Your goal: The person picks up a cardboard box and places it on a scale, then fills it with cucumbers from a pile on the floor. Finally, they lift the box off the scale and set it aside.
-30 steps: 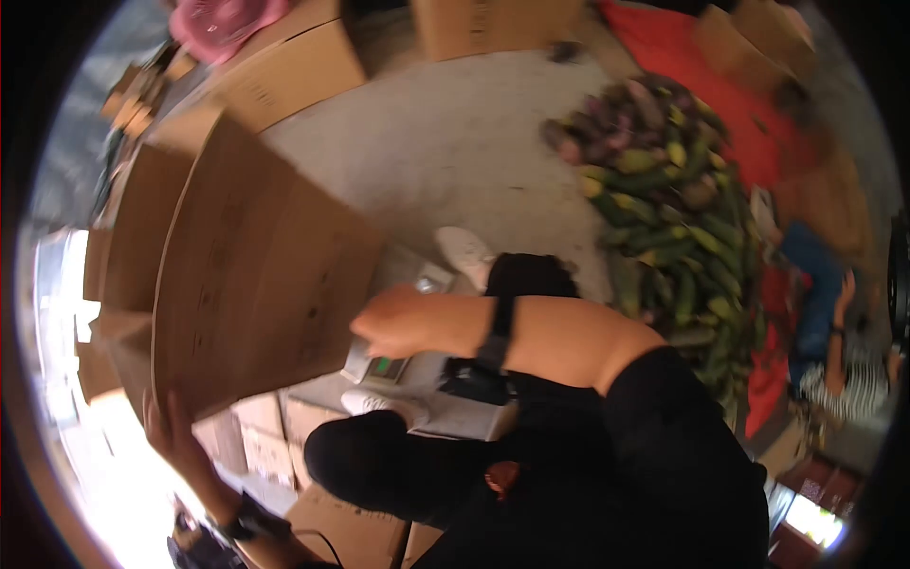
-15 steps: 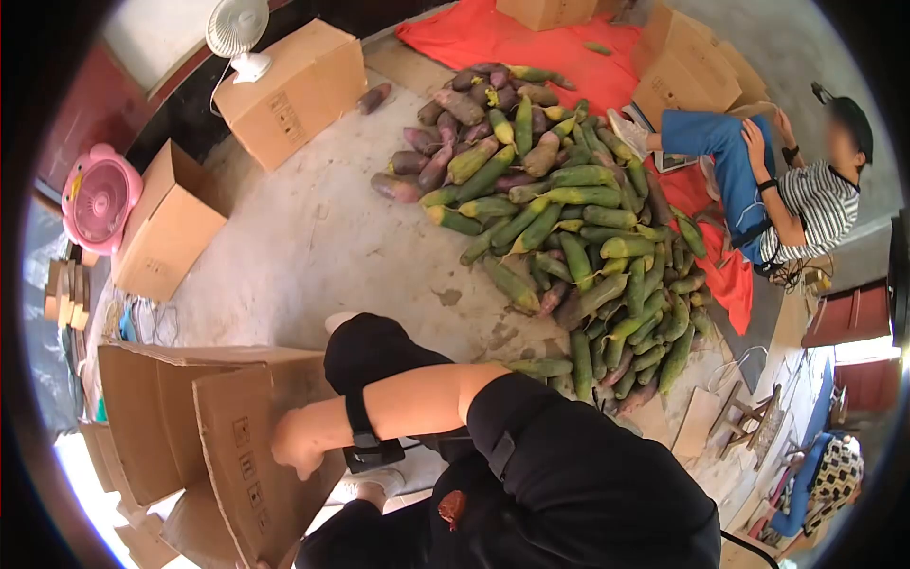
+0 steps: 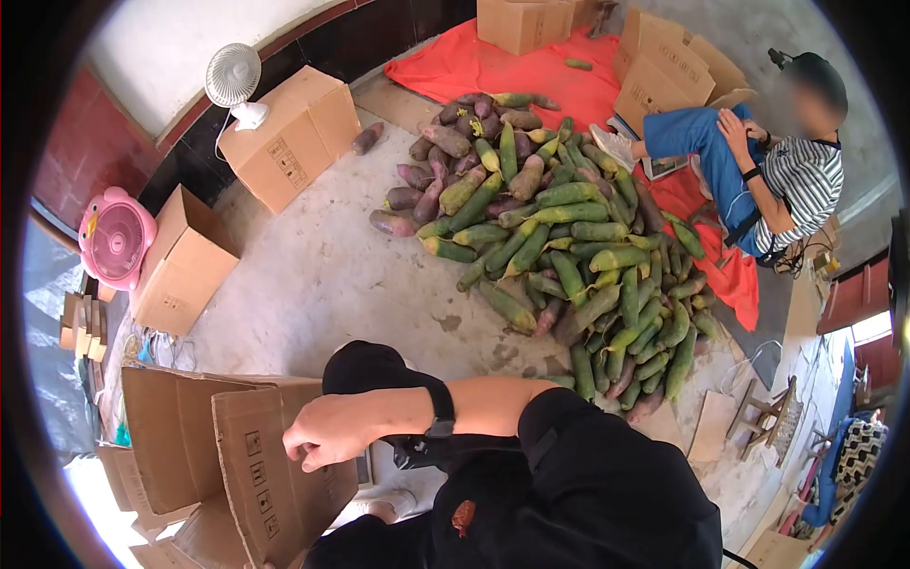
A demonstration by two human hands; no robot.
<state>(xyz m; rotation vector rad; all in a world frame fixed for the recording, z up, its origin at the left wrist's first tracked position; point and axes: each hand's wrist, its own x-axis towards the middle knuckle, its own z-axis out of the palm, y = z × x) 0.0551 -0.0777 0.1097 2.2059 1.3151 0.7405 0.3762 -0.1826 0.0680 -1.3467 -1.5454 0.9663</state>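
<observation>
The right hand (image 3: 334, 431), fingers curled, is at the flap (image 3: 248, 474) of an open box (image 3: 175, 431); whether it grips cannot be told. The left hand is out of view. The box stands well apart from the vegetable pile (image 3: 588, 247)

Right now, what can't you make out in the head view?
In the head view:
- Left hand: out of sight, perhaps past the bottom edge or behind the open box.
- Right hand: overlaps the box flap; contact unclear.
- Flap print: too small to read.
- Inside bottom of the box: hidden by its walls and flap.
- Lower vegetables in the pile: covered by upper ones.
- Far person: cut off by the right edge.
</observation>
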